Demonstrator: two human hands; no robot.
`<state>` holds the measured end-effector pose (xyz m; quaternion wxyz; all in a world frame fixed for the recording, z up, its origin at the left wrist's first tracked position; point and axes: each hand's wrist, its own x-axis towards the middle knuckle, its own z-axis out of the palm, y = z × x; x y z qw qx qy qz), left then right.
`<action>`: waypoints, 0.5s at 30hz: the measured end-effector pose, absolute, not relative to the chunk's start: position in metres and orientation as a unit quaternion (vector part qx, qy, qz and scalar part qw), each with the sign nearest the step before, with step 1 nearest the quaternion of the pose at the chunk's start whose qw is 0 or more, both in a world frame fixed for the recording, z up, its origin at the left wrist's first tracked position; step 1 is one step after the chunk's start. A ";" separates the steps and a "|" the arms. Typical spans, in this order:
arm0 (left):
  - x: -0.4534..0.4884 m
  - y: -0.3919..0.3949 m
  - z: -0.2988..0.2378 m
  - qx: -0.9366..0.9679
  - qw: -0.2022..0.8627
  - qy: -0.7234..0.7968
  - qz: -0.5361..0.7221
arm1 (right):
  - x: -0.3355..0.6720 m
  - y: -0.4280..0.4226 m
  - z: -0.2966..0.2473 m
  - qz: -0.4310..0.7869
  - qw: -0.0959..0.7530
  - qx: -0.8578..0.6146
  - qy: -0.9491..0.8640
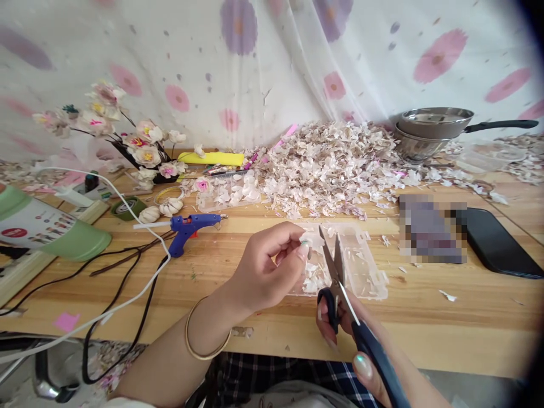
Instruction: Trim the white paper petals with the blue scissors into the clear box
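My left hand is closed, thumb and fingertips pinching a small whitish petal-like piece. To its right, my right hand grips a pair of scissors by the dark handles. The blades are spread and point up and away from me, close to the left fingertips. Under both hands lies a clear plastic box with compartments. White scraps sit in its left part, and thinner bits lie in the right part. The left hand hides some of the box.
A large heap of pale petals lies behind the box. A blue glue gun with cords is at left, near a green bottle and artificial flowers. Right are a black phone and steel pans.
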<state>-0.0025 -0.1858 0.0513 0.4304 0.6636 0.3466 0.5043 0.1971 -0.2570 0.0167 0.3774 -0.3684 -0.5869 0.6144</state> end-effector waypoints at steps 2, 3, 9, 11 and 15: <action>-0.001 -0.186 0.052 0.653 0.455 0.342 0.499 | 0.196 -0.256 0.019 0.620 0.361 -0.356 -0.598; 0.000 -0.186 0.052 0.649 0.466 0.342 0.495 | 0.196 -0.255 0.020 0.621 0.360 -0.351 -0.601; 0.002 -0.186 0.054 0.656 0.478 0.356 0.464 | 0.194 -0.249 0.021 0.616 0.358 -0.355 -0.605; 0.002 -0.186 0.055 0.655 0.479 0.363 0.458 | 0.194 -0.248 0.020 0.617 0.357 -0.354 -0.606; 0.003 -0.187 0.054 0.657 0.482 0.364 0.451 | 0.197 -0.250 0.016 0.616 0.361 -0.351 -0.606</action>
